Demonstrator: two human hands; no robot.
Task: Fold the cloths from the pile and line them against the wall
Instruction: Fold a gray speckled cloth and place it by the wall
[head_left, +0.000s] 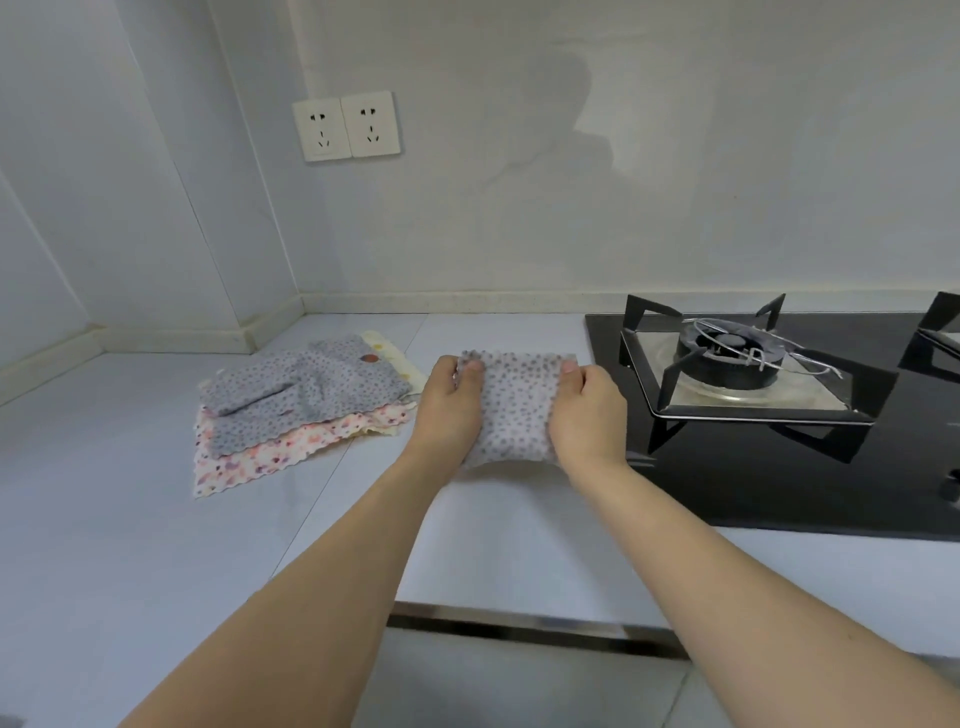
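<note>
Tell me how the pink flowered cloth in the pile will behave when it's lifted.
The pink cloth lies thin and flat with a wavy edge, so probably floppy and light. The grey cloth rests on it and will likely slide or drag along.

The wall (623, 182) was pale and smooth, and it met another wall in a corner on the left. Two white power sockets (345, 127) sat side by side on it. A white countertop (130, 519) ran below. A black glass gas stove (779, 441) lay in it on the right, with a round burner (730, 353).
</note>
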